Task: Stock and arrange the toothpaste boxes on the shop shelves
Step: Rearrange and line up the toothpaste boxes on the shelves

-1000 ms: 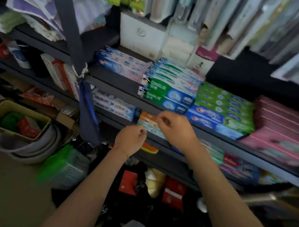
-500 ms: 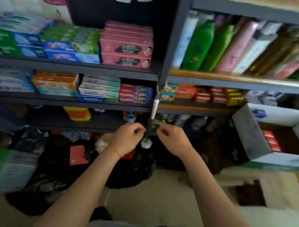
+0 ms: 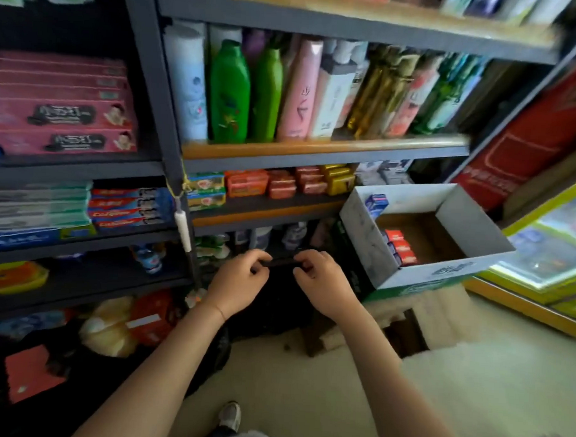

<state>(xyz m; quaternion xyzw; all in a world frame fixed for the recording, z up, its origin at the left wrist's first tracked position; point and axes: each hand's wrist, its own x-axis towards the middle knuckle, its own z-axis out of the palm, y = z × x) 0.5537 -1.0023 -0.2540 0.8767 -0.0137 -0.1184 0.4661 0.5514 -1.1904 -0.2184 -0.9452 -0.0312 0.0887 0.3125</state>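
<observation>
Many toothpaste boxes (image 3: 132,208) lie flat in neat stacks on the dark shelves on the left, red and blue ones beside a stack of pale green ones (image 3: 36,204), with pink boxes (image 3: 60,106) piled on the shelf above. A few more small red boxes (image 3: 400,246) sit inside an open cardboard carton (image 3: 471,223) on the right, well apart from the fingers. None of these boxes touch either hand. The left hand (image 3: 236,283) and the right hand (image 3: 323,286) are held close together in front of the low shelf, below the stacks and to the left of the carton. Both hands have their fingers curled in, with the fingertips (image 3: 262,257) pinched narrow. A thin dark thing (image 3: 283,261) runs between the two hands, but the picture is too dim and blurry to tell what it is or if the fingers hold it. Tall bottles (image 3: 229,90) in green, pink and gold stand upright on the wooden shelf above the hands. Small soap packs (image 3: 248,183) sit on the shelf under the bottles. A shoe (image 3: 230,415) shows on the pale floor below the arms.
</observation>
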